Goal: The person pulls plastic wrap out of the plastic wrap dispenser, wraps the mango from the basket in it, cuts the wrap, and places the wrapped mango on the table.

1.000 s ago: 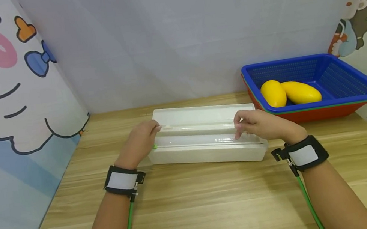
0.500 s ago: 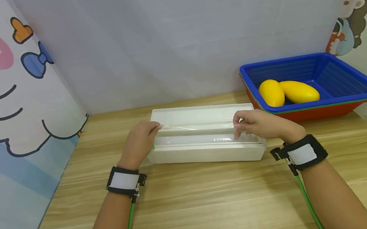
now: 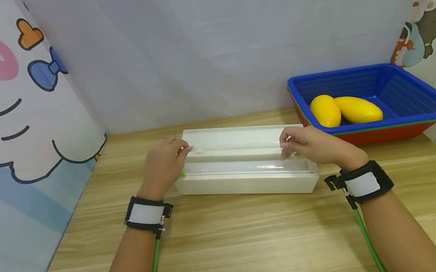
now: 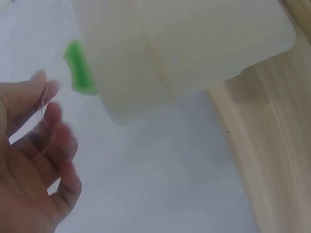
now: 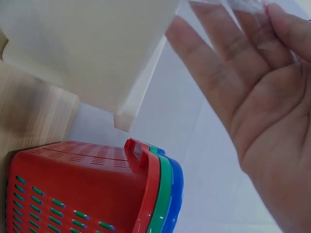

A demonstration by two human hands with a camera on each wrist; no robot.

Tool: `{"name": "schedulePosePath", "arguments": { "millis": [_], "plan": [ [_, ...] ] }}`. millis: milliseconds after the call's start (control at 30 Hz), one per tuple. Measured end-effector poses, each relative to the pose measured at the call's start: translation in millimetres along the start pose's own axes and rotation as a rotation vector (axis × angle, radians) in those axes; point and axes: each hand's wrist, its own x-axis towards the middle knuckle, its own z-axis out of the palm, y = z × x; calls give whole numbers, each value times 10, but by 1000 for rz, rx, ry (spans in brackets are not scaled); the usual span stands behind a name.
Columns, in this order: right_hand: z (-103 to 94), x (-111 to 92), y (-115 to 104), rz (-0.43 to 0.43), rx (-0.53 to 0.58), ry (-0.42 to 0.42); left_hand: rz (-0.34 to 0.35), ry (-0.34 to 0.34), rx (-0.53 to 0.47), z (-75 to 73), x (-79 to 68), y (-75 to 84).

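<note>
1. Head view, location: The long white box (image 3: 248, 185) sits on the wood-grain tabletop (image 3: 230, 242), between the two hands, with its lid (image 3: 238, 133) raised at the far side. A roll of clear material (image 3: 229, 167) lies inside along the near wall. The stacked baskets (image 3: 386, 124), with yellow fruit (image 3: 359, 109) in the top one, stand at the right, beyond the box.

2. Head view, hands: The left hand (image 3: 165, 166) pinches the clear film (image 3: 240, 150) at the box's left end. The right hand (image 3: 312, 145) pinches it near the right end. The film spans the gap between them, above the opening.

3. Head view, step: Judged from this posture, the step in hand is securing the film's free edge at both ends. The next move appears to call for drawing both ends evenly, with light tension, so that the film neither creases nor slips.

4. Left wrist view: Thumb and forefinger grip a thin fold of film; the other fingers curl loosely. A green piece (image 4: 80, 70) shows at the box end, near the fingertips.

5. Right wrist view: The thumb holds gathered film against the fingers, partly cut off by the frame. The baskets lie below, apart from the hand.
</note>
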Motion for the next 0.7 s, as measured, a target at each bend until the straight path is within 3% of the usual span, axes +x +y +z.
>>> {"name": "schedulePosePath", "arguments": {
  "millis": [167,367,533,700],
  "plan": [
    [-8,-6,-27,-5,6,27,4,-16,-133,-28,19,24],
    [-18,-16,-54,7,44,70,-99,-92,-320,-37,31,36],
    [-25,-18,-70,-27,22,127,-175,-61,-377,-56,35,34],
    [-36,-35,-99,-28,25,185,-170,-7,-389,-61,43,34]
  ]
}}
